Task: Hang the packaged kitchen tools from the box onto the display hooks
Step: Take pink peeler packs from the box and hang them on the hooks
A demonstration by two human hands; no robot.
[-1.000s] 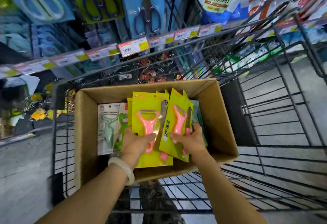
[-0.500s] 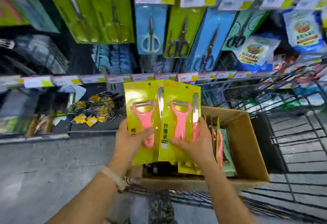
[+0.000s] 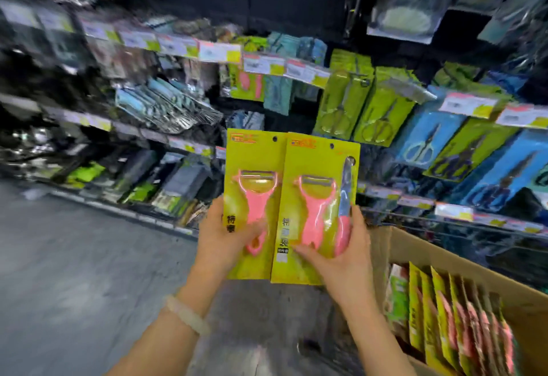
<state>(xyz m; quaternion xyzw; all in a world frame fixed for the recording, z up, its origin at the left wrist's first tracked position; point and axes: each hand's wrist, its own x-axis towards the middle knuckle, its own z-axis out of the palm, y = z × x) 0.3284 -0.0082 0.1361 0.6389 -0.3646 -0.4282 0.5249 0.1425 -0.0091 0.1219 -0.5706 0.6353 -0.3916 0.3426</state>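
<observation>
A store display wall [image 3: 296, 58] of hanging kitchenware fills the background, its rows of hooks carrying carded scissors [image 3: 361, 108] in green and blue packs under strips of price tags [image 3: 275, 64] (most of it blurred). At lower right, a cardboard box [image 3: 444, 263] stands open, with a row of upright yellow-green packaged tools [image 3: 450, 316] filed inside it. A grey floor [image 3: 74, 272] spreads across the lower left.

Held up in front of the shelves, clear of the box, are two yellow-green cards side by side, the right one overlapping the left one's edge. The left peeler pack [image 3: 252, 197] shows a pink peeler; the right peeler pack [image 3: 320, 206] shows a pink peeler and a small pink-handled knife. Each has a hang hole near its top.

The left hand [image 3: 219, 245] grips the lower part of the left card, thumb pressed across its front. The right hand [image 3: 341, 257] grips the right card likewise, thumb on the front, fingers curled round its right edge. A pale bracelet [image 3: 186, 315] circles the left wrist.
</observation>
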